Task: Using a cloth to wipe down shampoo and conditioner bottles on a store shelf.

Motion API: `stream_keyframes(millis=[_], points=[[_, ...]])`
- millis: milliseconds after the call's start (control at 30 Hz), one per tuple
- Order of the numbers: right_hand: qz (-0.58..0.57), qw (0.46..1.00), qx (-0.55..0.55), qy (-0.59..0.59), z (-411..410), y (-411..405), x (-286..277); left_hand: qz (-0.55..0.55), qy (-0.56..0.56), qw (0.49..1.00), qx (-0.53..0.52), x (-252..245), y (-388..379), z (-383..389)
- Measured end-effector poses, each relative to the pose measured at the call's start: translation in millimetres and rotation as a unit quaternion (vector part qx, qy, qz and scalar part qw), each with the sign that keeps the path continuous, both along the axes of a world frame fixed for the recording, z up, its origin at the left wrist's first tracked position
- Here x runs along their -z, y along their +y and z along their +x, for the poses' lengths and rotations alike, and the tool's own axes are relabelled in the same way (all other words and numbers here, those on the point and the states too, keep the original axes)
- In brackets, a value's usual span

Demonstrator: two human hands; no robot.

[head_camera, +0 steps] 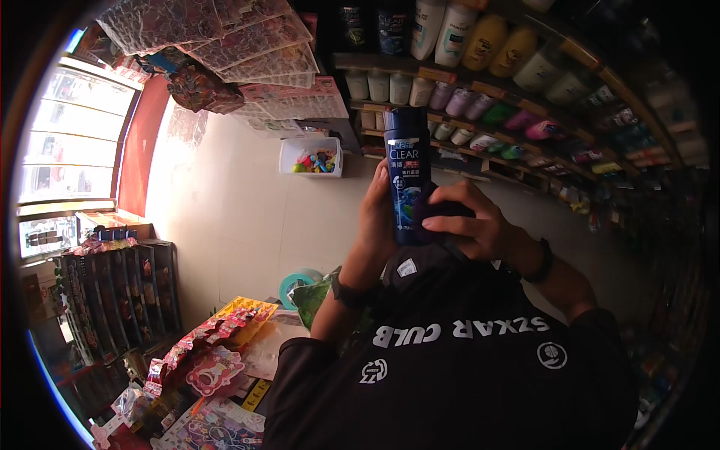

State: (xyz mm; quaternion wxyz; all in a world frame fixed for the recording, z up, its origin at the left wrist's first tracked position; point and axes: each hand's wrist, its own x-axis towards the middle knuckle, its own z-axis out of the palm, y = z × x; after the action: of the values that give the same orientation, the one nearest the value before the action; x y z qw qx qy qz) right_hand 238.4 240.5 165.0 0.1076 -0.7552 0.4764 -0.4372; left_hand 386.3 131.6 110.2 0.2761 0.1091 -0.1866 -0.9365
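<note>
A dark blue Clear shampoo bottle stands upright before my chest, its front label turned to the camera. My left hand grips the bottle from its left side, mostly behind it. In my right hand is a dark, bunched cloth, pinched between thumb and fingers and pressed against the bottle's lower right side. The bottle's back and some of my left fingers are hidden.
Shelves with rows of bottles rise ahead and to the right. A white plastic bin of small colourful items sits on the floor. Packaged goods lie at lower left, near a dark rack. Printed sheets hang at upper left.
</note>
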Motion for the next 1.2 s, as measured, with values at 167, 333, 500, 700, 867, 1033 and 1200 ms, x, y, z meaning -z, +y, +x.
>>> stream_keyframes(millis=[167, 333, 500, 700, 867, 1033, 1200], points=[[-0.020, 0.998, 0.052, -0.012, -5.0, -1.4, 8.1, -0.011, -0.039, 0.999, -0.036, -14.0, 11.1, 5.3], [-0.024, 0.999, -0.004, -0.048, 4.6, 8.5, 1.6, -0.021, -0.028, 0.999, -0.021, -12.4, 14.4, 12.0], [-0.040, 0.998, 0.016, -0.041, -4.5, 13.9, 8.3, -0.039, -0.046, 0.997, -0.042, -13.7, 23.3, 7.4], [-0.046, 0.997, 0.015, -0.059, -17.0, 28.8, 12.8, -0.045, -0.052, 0.997, -0.040, -19.1, 35.7, -4.8], [-0.047, 0.996, 0.024, -0.075, -35.0, 46.2, 14.5, -0.029, -0.065, 0.997, -0.015, -18.3, 48.8, -25.2], [-0.041, 0.995, 0.037, -0.080, -63.3, 67.9, 20.3, -0.034, -0.071, 0.997, -0.001, -20.6, 66.4, -54.4], [-0.035, 0.994, 0.043, -0.095, -88.0, 93.7, 21.0, -0.055, -0.076, 0.996, 0.013, -20.2, 81.8, -84.6]])
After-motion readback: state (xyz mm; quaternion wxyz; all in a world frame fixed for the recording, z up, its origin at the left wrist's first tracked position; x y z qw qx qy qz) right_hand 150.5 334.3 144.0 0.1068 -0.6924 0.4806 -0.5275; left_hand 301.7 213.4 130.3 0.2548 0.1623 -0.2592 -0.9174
